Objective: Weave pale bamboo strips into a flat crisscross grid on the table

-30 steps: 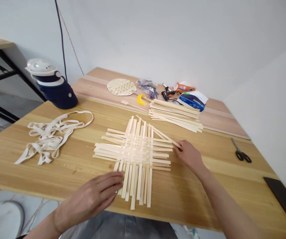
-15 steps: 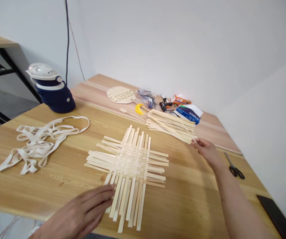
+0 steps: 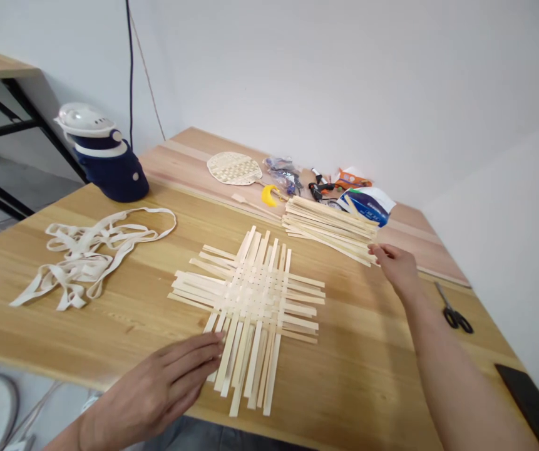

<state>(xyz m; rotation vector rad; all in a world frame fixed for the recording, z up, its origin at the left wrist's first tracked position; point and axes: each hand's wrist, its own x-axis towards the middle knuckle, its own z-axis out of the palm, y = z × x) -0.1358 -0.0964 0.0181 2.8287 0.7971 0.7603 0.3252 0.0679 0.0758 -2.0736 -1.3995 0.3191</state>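
A cross-shaped mat of pale woven bamboo strips (image 3: 253,294) lies on the table, its loose ends sticking out on all sides. My left hand (image 3: 170,379) is at its near left corner, fingers together on the outermost strip ends; the thumb is hidden. Farther back, beside the blue pack, rests a pile of loose bamboo strips (image 3: 328,225). At the right end of this pile my right hand (image 3: 395,266) pinches a bamboo strip between thumb and forefinger. The strip's far part merges with the pile.
White fabric tape (image 3: 93,254) lies tangled at left, before a blue and white jug (image 3: 109,160). A woven fan (image 3: 235,168), yellow object (image 3: 269,195), glue gun (image 3: 320,186) and blue tissue pack (image 3: 367,208) stand behind. Scissors (image 3: 454,316) lie at right.
The view has shifted, so everything sits slightly right and higher. My right fingers have moved a little along the pile's end, and one strip now tilts up against the blue pack.
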